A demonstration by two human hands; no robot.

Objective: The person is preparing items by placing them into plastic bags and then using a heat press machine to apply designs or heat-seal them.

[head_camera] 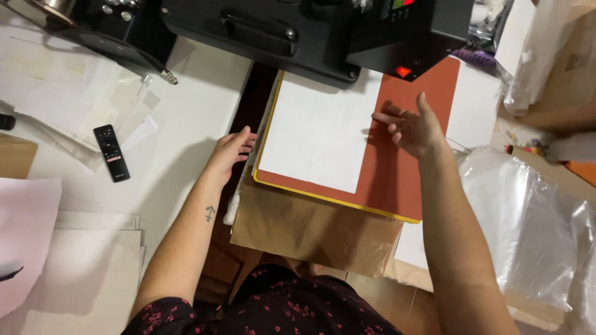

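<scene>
A white sheet of paper lies on the rust-red pad of a heat press, whose black upper part stands raised behind it. My left hand rests at the pad's left edge, fingers touching its side, holding nothing. Over the pad's right half hovers my right hand, fingers spread, just beside the right edge of the white sheet and holding nothing. A brown translucent sheet hangs from under the pad's yellow front edge toward me.
A black remote control lies on the white table at left, near stacks of white and translucent sheets. Beige boards sit at lower left. Clear plastic bags are piled at right, with cardboard behind them.
</scene>
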